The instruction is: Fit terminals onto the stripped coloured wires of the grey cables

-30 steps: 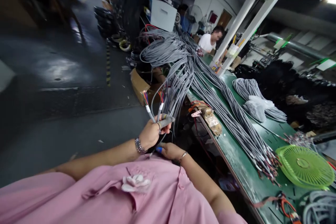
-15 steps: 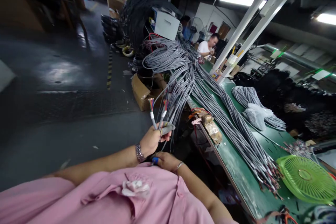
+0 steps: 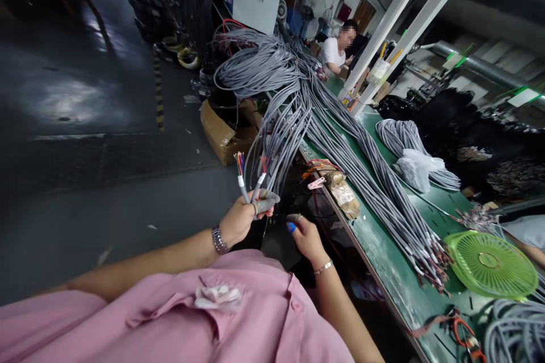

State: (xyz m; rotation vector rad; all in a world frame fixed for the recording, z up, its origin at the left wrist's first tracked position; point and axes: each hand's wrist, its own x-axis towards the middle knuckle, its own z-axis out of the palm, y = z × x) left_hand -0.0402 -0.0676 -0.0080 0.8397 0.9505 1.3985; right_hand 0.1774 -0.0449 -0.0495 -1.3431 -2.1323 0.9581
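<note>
My left hand (image 3: 238, 220), with finger coverings and a metal watch at the wrist, is closed around two grey cables (image 3: 242, 188). White bands mark their upper ends, where thin coloured wires (image 3: 239, 163) fan out. Lower right of it, apart from the cables, is my right hand (image 3: 307, 239). Its thumb wears blue tape, and thumb and forefinger are drawn together; whether anything is between them is hidden. Behind my left hand, a large bundle of grey cables (image 3: 259, 65) droops over the end of the green table (image 3: 370, 247).
Long cables run along the table beside a green round basket (image 3: 489, 261), a cable coil (image 3: 402, 139) with clear plastic, and orange-handled pliers (image 3: 464, 337). An opened cardboard box (image 3: 219, 133) stands on the floor. A co-worker (image 3: 334, 51) in white sits beyond the table.
My right hand has moved away from my body, up and to the right, from below the left hand. The left hand still grips the cables. The view has shifted slightly.
</note>
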